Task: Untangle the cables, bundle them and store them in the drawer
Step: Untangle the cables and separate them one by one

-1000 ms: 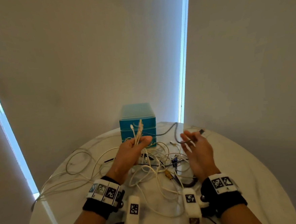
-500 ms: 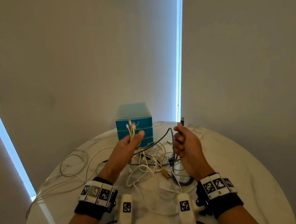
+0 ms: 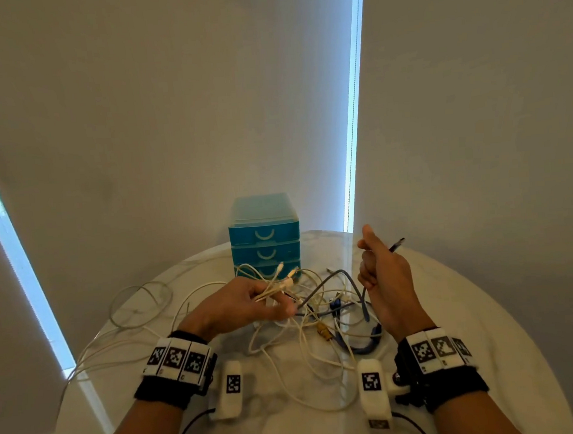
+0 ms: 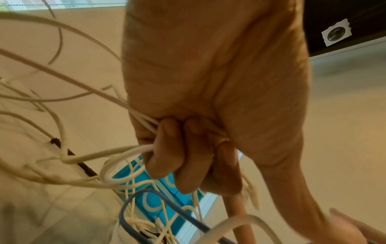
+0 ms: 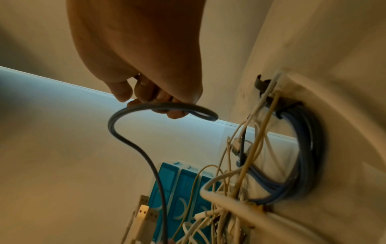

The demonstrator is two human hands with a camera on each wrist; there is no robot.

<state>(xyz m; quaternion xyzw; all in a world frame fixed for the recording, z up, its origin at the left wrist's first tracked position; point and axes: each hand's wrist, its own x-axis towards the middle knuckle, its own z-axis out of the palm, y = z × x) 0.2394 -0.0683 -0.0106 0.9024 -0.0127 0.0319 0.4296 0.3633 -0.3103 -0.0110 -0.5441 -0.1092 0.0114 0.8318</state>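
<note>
A tangle of white cables (image 3: 306, 320) lies on the round white table (image 3: 490, 338), mixed with a coiled blue cable (image 3: 365, 347). My left hand (image 3: 247, 304) grips a bunch of white cable ends (image 3: 278, 285), which stick out toward the drawers; in the left wrist view the fingers (image 4: 188, 165) curl round the white cables (image 4: 117, 155). My right hand (image 3: 382, 274) is raised and grips a grey cable (image 3: 337, 277), its dark plug (image 3: 397, 244) poking out right. That grey cable (image 5: 146, 148) loops below the fingers (image 5: 146, 92) in the right wrist view.
A blue three-drawer unit (image 3: 264, 238), all drawers closed, stands at the table's back, just behind the tangle. White cable loops (image 3: 138, 305) spread over the table's left side and trail off its left edge. Plain walls close behind.
My right hand closed on the grey cable and lifted its end up and right. My left hand tilted down, so the white cable ends now point toward the drawers.
</note>
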